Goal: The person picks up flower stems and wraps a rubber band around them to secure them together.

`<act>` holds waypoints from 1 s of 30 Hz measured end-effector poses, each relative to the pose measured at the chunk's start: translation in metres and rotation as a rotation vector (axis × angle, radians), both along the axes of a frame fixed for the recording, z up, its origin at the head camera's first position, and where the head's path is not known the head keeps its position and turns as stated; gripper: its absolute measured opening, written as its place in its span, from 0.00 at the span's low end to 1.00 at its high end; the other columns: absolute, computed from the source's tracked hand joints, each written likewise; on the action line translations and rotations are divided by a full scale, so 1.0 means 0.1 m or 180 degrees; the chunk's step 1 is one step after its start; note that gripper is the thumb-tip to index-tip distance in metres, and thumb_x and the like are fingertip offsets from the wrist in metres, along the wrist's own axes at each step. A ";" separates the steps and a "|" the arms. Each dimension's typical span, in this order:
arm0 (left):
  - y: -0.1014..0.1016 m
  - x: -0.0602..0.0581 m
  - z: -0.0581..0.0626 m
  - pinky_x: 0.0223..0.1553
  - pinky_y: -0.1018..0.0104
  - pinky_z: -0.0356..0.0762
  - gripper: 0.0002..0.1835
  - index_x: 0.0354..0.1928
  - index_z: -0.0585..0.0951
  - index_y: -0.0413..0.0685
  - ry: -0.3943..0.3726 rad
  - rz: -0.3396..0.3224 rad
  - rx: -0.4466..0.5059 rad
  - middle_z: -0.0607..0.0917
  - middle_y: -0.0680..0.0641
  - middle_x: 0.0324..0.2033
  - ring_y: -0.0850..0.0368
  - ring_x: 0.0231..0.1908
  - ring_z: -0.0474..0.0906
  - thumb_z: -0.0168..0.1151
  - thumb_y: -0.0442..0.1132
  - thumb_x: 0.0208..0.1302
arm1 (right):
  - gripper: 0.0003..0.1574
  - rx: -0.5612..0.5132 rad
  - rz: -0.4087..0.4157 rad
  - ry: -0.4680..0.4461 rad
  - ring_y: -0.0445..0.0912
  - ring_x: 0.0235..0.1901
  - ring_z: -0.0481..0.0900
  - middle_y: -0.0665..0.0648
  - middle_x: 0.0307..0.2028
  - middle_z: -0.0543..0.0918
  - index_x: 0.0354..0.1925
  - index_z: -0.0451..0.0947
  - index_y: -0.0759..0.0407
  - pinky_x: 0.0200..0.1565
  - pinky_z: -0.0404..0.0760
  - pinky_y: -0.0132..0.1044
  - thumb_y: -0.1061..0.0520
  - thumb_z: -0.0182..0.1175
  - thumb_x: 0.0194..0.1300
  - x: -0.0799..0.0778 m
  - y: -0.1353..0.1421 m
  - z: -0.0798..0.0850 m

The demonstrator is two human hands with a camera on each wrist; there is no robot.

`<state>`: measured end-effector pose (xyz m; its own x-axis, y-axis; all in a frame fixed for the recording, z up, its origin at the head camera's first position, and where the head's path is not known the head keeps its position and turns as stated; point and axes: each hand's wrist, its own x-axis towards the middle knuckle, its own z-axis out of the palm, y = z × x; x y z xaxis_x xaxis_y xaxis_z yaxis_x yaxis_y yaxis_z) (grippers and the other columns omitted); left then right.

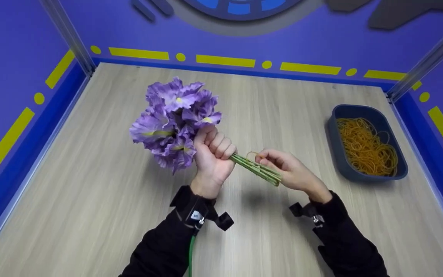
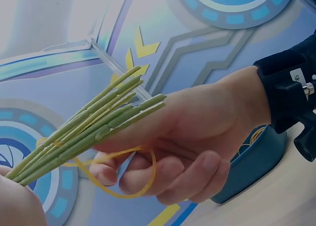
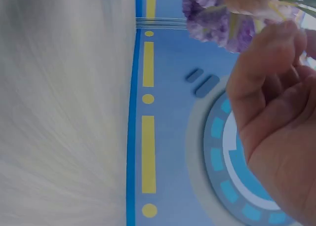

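Note:
My left hand [image 1: 214,157] grips a bunch of purple artificial flowers [image 1: 175,119] below the blooms, fingers curled round the green stems [image 1: 256,168]. The stem ends stick out to the right, held above the table. At those ends my right hand [image 1: 288,169] pinches a yellow rubber band [image 1: 250,152]. In the left wrist view part of the rubber band [image 2: 121,195] lies across the stems [image 2: 89,122] and a slack loop hangs beneath them by the right fingers. The right wrist view shows the right hand [image 3: 276,97] with bent fingers; the band is hard to make out there.
A dark blue bin [image 1: 335,150] filled with rubber bands [image 1: 367,148] stands on the right side of the wooden table [image 1: 102,165]. Blue panels [image 1: 225,46] with yellow markings wall the table at the back and sides. A green cable [image 1: 191,254] runs from the left wrist.

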<state>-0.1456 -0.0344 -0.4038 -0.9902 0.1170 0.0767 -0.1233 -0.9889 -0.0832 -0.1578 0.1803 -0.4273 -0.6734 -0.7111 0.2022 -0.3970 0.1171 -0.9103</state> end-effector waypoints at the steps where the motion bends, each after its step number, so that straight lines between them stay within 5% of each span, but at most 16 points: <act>1: 0.00 0.00 0.00 0.17 0.75 0.39 0.21 0.18 0.50 0.55 0.0020 0.0002 0.0022 0.49 0.59 0.12 0.67 0.13 0.42 0.43 0.36 0.67 | 0.07 -0.0044 0.0165 -0.0095 0.38 0.22 0.75 0.51 0.29 0.78 0.47 0.76 0.70 0.20 0.76 0.34 0.69 0.52 0.75 0.00 0.02 0.00; 6: -0.02 0.01 0.00 0.16 0.75 0.39 0.22 0.18 0.50 0.56 0.0104 0.0026 0.0123 0.50 0.59 0.12 0.68 0.12 0.42 0.48 0.35 0.64 | 0.12 0.0161 0.0601 -0.0175 0.46 0.23 0.81 0.56 0.33 0.84 0.51 0.80 0.66 0.22 0.82 0.42 0.68 0.58 0.72 -0.02 0.06 0.01; 16: -0.03 0.01 0.02 0.17 0.75 0.39 0.23 0.17 0.51 0.56 0.0121 0.0063 0.0255 0.50 0.59 0.12 0.68 0.13 0.43 0.52 0.35 0.61 | 0.08 0.0494 0.0471 0.0125 0.42 0.18 0.77 0.48 0.30 0.84 0.46 0.86 0.58 0.22 0.77 0.34 0.60 0.64 0.69 0.04 -0.07 -0.02; 21: -0.04 0.01 0.05 0.17 0.75 0.39 0.23 0.18 0.50 0.56 0.0179 0.0047 0.0270 0.50 0.59 0.12 0.68 0.13 0.42 0.52 0.35 0.61 | 0.07 0.0435 0.0039 0.0511 0.41 0.17 0.75 0.46 0.28 0.81 0.44 0.85 0.55 0.21 0.74 0.30 0.58 0.63 0.71 0.11 -0.25 -0.11; 24: -0.04 0.02 0.05 0.17 0.75 0.38 0.23 0.18 0.50 0.56 0.0141 0.0048 0.0261 0.49 0.59 0.12 0.68 0.13 0.42 0.53 0.34 0.60 | 0.06 0.0508 -0.0203 0.0987 0.39 0.18 0.76 0.46 0.28 0.81 0.44 0.84 0.54 0.22 0.75 0.29 0.59 0.63 0.70 0.18 -0.35 -0.19; 27: -0.05 0.02 0.04 0.17 0.75 0.38 0.23 0.18 0.50 0.56 0.0096 0.0092 0.0260 0.49 0.59 0.12 0.68 0.13 0.42 0.51 0.34 0.61 | 0.05 0.0807 -0.0246 0.1540 0.38 0.25 0.79 0.47 0.33 0.83 0.44 0.84 0.57 0.29 0.79 0.29 0.60 0.63 0.71 0.29 -0.45 -0.23; 30: -0.06 0.00 0.01 0.17 0.75 0.38 0.22 0.18 0.49 0.56 0.0048 0.0228 0.0149 0.49 0.59 0.12 0.68 0.13 0.42 0.47 0.34 0.64 | 0.07 0.1186 -0.0178 0.1787 0.38 0.33 0.82 0.48 0.35 0.84 0.42 0.84 0.57 0.37 0.82 0.31 0.57 0.61 0.73 0.41 -0.53 -0.21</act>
<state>-0.1457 -0.0404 -0.4028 -0.9946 0.0420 0.0953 -0.0541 -0.9903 -0.1281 -0.1166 0.1269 -0.4481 -0.5756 -0.7682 0.2803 -0.7823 0.4174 -0.4624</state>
